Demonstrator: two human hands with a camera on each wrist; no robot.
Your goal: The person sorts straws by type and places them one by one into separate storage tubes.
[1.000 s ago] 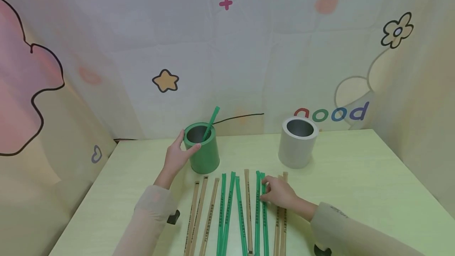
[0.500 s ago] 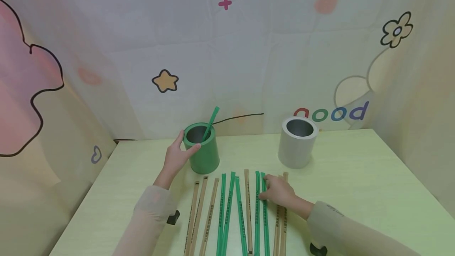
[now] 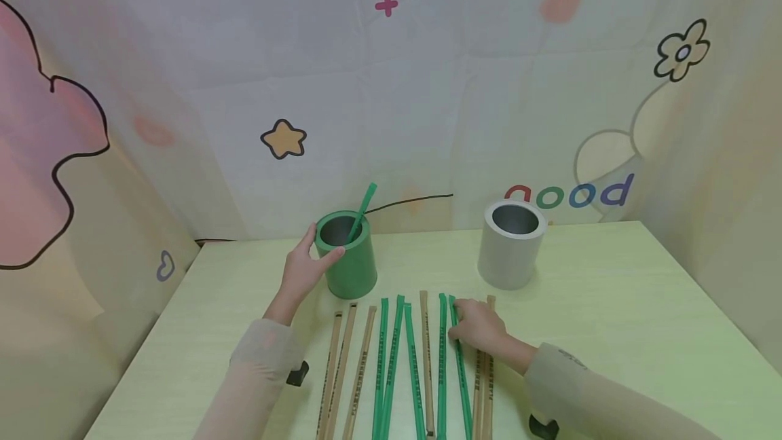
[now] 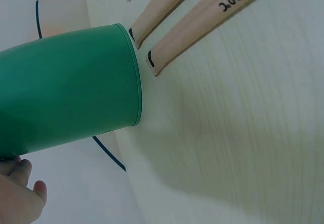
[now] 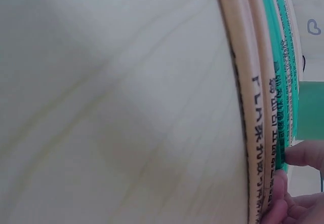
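My left hand [image 3: 301,271] holds the green cup [image 3: 354,271] by its rim, thumb at the front and fingers on the left side. One green straw [image 3: 364,208] leans inside that cup. My right hand [image 3: 482,328] pinches the upper part of a green wrapped straw [image 3: 461,375] between thumb and fingers; its lower end slants to the right. In the right wrist view, the thumb and fingertips meet at the green wrapper, beside two brown wrapped straws [image 5: 245,72]. Printed lettering runs along the wrappers.
More wrapped straws lie in a row on the table [image 3: 611,331]: green ones [image 3: 442,365] and brown ones [image 3: 360,372]. At the back right stands a white cup [image 3: 510,260]. A printed cloth [image 3: 415,107] hangs behind the table.
The green straw at my right hand has swung its lower end to the right, away from its green neighbour. My right hand shifted slightly; the left hand and green cup have stayed still.
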